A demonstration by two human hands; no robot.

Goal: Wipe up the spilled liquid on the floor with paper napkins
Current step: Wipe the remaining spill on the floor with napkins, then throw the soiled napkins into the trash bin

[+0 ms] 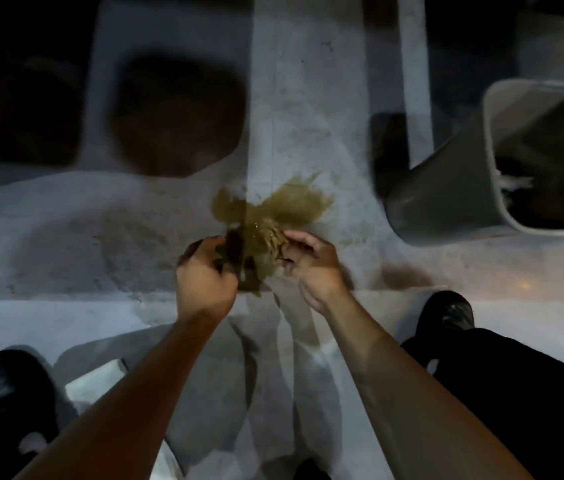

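Observation:
A yellowish-brown spill (287,206) spreads over the pale floor in the middle of the view. At its near edge lies a soaked, crumpled paper napkin (266,247), stained brown. My left hand (204,271) grips the napkin's left side with curled fingers. From the right, my right hand (311,261) pinches the wet wad with its fingertips. Both hands are low, just above the floor. A white napkin or packet (100,382) lies by my left foot, partly hidden by my left forearm.
A grey waste bin (446,188) lies tilted at the right, with white paper inside. My black shoes (446,313) stand at the right and lower left (7,386). Dark furniture shapes fill the top left. Bare floor lies to the left of the spill.

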